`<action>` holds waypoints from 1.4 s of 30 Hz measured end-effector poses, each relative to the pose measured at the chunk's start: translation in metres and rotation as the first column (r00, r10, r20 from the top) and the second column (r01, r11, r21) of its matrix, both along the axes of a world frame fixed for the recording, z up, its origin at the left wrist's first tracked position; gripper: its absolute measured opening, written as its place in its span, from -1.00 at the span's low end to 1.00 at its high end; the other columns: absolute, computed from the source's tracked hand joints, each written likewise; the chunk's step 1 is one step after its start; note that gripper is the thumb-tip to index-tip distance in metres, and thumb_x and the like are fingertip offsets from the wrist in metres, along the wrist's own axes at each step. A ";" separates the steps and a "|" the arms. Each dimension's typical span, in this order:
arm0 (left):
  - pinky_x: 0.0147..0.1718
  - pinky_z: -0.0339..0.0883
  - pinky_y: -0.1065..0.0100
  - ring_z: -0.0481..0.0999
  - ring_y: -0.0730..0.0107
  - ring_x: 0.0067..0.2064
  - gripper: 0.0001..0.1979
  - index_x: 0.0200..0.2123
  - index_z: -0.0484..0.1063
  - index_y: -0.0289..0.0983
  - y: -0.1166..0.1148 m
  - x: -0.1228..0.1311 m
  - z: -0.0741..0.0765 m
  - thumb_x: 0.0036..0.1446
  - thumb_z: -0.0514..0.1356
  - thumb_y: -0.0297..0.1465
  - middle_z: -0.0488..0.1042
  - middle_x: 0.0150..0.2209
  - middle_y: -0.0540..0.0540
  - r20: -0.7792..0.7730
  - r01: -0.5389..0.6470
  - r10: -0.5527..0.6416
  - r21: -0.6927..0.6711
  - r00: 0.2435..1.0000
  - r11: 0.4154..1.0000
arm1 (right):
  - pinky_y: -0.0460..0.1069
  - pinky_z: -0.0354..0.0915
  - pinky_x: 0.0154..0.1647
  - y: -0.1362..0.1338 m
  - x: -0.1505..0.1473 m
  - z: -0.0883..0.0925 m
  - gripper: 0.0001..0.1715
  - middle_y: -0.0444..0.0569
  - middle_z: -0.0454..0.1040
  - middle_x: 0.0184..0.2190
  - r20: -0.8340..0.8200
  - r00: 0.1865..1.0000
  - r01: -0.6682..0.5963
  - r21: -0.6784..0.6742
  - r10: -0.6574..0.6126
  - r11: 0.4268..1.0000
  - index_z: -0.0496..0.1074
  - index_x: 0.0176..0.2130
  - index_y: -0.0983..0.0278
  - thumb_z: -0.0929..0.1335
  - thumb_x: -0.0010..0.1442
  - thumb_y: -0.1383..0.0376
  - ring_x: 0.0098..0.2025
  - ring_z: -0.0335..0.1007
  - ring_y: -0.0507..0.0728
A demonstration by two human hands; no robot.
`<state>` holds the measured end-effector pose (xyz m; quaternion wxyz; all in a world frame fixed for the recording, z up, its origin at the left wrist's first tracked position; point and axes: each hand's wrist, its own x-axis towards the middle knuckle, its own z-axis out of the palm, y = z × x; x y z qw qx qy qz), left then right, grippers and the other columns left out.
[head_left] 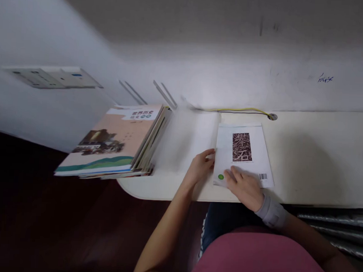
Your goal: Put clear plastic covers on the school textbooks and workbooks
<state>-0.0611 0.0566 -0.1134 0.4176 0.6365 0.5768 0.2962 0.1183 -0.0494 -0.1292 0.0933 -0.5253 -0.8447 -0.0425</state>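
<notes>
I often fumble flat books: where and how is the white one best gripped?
Likely pinched at its left edge, coming from the left: the book lies flat on the table, the left hand is beside that edge, and the right hand rests on top.

A: What's that book (253,168) near three o'clock made of?

B: Paper, tbh. Smooth cover, kinda matt. The stack (114,142) at nine is paper too, smooth printed cover on top.

A: And the tabletop (314,163)?

B: Smooth, faint satin sheen, can't tell if laminate. Wall (227,81) at twelve is matt, a bit scuffed.

A: Anything shiny?

B: Silvery strips (335,220) at four, glossy, metal or film, dunno. Socket panel (50,77) around ten looks plastic. Shirt (263,260) at five: matt cloth.
</notes>
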 end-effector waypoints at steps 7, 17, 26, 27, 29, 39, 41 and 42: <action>-0.02 0.37 0.19 0.48 0.27 -0.13 -0.60 0.04 0.38 -0.35 -0.021 -0.008 -0.001 0.11 0.06 -0.48 0.36 0.06 -0.25 -0.331 0.026 0.091 0.333 0.939 0.942 | 0.10 0.41 -0.09 0.007 0.018 0.010 -0.49 0.22 0.30 0.17 -0.128 0.982 -0.151 -0.120 0.136 0.981 0.33 0.06 0.37 0.37 0.18 0.18 0.01 0.42 0.23; -0.02 0.38 0.22 0.48 0.26 -0.05 -0.60 0.03 0.38 -0.31 -0.025 -0.010 -0.006 0.12 0.03 -0.54 0.36 0.06 -0.22 -0.417 0.114 0.048 0.356 0.908 0.928 | 0.04 0.33 -0.03 0.017 0.031 0.016 -0.70 0.04 0.37 0.13 -0.388 0.920 -0.186 -0.287 0.063 0.940 0.39 -0.08 0.24 0.38 0.15 0.28 0.01 0.42 0.15; 0.15 0.21 0.07 0.29 0.13 0.19 -0.57 0.18 0.23 -0.32 -0.046 0.017 0.018 0.29 -0.04 -0.35 0.31 0.14 -0.31 -0.321 0.066 0.143 0.561 0.936 0.825 | -0.06 0.32 -0.40 0.010 0.045 0.015 -0.90 -0.17 0.42 -0.58 -0.765 0.572 -0.028 -0.378 -0.295 0.925 0.33 -0.46 0.25 0.28 0.10 0.37 -0.51 0.41 0.04; 0.17 0.18 0.07 0.24 0.13 0.23 -0.53 0.24 0.14 -0.30 -0.053 0.029 0.021 0.30 -0.06 -0.31 0.24 0.19 -0.32 -0.304 0.121 0.076 0.579 0.949 0.806 | -0.06 0.34 -0.43 0.007 0.049 0.013 -0.91 -0.18 0.41 -0.59 -0.821 0.451 -0.026 -0.404 -0.350 0.914 0.32 -0.45 0.24 0.28 0.11 0.33 -0.53 0.41 0.04; 0.19 0.13 0.05 0.08 0.10 0.31 -0.44 0.32 -0.03 -0.22 -0.068 0.059 0.025 0.30 -0.05 -0.22 0.04 0.31 -0.30 -0.331 0.313 -0.140 0.559 0.933 0.767 | -0.05 0.38 -0.44 -0.002 0.061 0.012 -0.88 -0.18 0.43 -0.56 -0.873 0.248 -0.037 -0.441 -0.419 0.897 0.32 -0.40 0.25 0.29 0.13 0.25 -0.51 0.44 0.05; 0.11 -0.14 -0.43 -0.21 -0.31 0.35 -0.34 0.30 0.05 -0.09 -0.092 0.172 0.007 0.18 0.08 -0.05 -0.09 0.36 -0.29 -0.692 0.714 -0.348 0.346 0.632 0.609 | 0.25 0.22 0.11 -0.057 0.169 0.002 -0.54 0.26 0.30 0.16 -0.333 0.857 0.389 -0.078 -0.392 0.918 0.34 0.09 0.29 0.20 0.30 0.14 0.21 0.20 0.31; 0.13 -0.17 -0.41 -0.18 -0.28 0.35 -0.35 0.30 0.06 -0.09 -0.092 0.176 0.001 0.18 0.07 -0.04 -0.06 0.36 -0.27 -0.714 0.730 -0.344 0.338 0.610 0.594 | 0.32 0.10 0.17 -0.070 0.187 -0.005 -0.42 0.27 0.06 0.30 -0.112 0.895 0.434 -0.009 -0.432 0.901 0.25 0.20 0.23 0.23 0.27 0.06 0.33 -0.06 0.37; 0.14 -0.19 -0.40 -0.16 -0.26 0.35 -0.35 0.30 0.06 -0.09 -0.093 0.179 -0.001 0.19 0.06 -0.04 -0.05 0.35 -0.26 -0.721 0.740 -0.348 0.332 0.599 0.585 | 0.33 0.08 0.18 -0.075 0.194 -0.007 -0.37 0.26 0.00 0.32 -0.041 0.898 0.438 -0.008 -0.438 0.899 0.21 0.23 0.20 0.24 0.26 0.03 0.34 -0.11 0.39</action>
